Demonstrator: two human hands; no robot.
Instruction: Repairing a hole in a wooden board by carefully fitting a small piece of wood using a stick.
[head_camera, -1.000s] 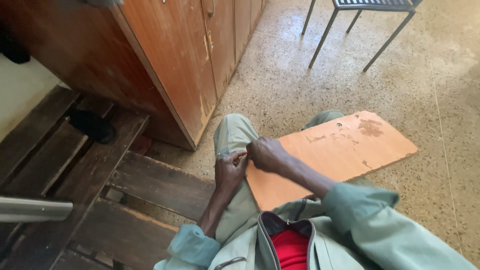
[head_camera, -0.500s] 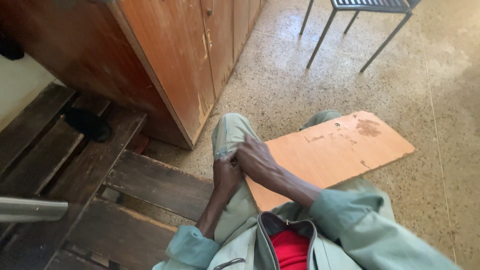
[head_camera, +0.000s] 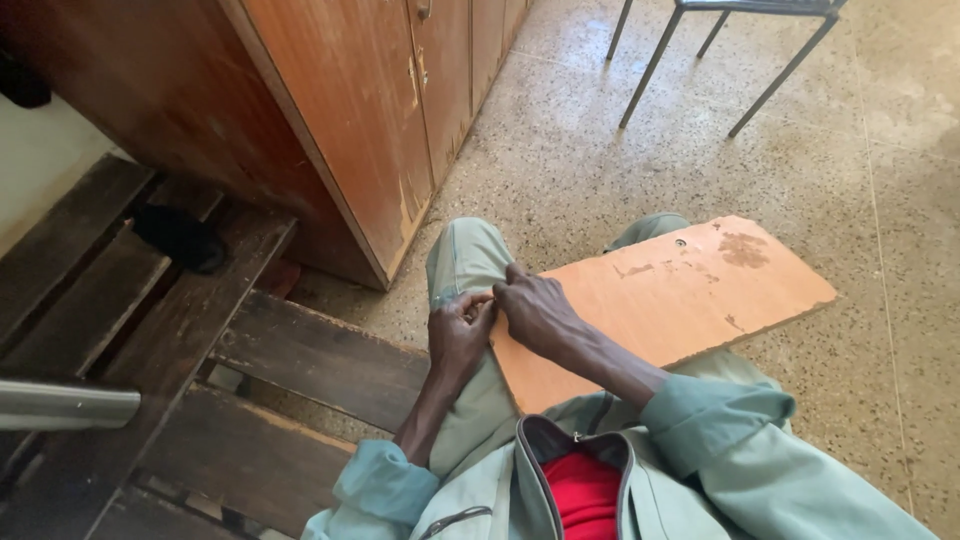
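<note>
Leftmost, a dark wooden bench (head_camera: 250, 350) of worn slats runs under the person, with a grey metal bar (head_camera: 60, 405) jutting in at the near left edge and a small black thing (head_camera: 180, 238) lying on a slat further back; what it is cannot be told. Beyond the bench stands a brown wooden cabinet (head_camera: 350, 130) with scuffed doors, its foot on the speckled terrazzo floor (head_camera: 560, 150). Next comes the person's left leg (head_camera: 465, 270) in pale green trousers, stretched out over the bench edge toward the floor. On that thigh rests the left hand (head_camera: 458, 335), fingers curled in and pinching the trouser cloth or something very small at the fingertips; which of the two cannot be told, so whether it grips anything is unclear. Just beside it, fingertips touching those of the left, lies the right hand (head_camera: 535, 312), also curled, its knuckles up, resting on the near left corner of an orange-brown board (head_camera: 670, 300). Whether this hand grasps the board's edge or only presses on it cannot be told. The board lies flat across the person's lap, slanting away to the right, its far corner out over the floor, with dark stains and scratches near its upper end. Both sleeves are pale green, and a red garment (head_camera: 585, 495) shows in the open jacket at the bottom. Far right at the top, thin metal chair legs (head_camera: 700, 60) stand on the floor, well apart from the board.
</note>
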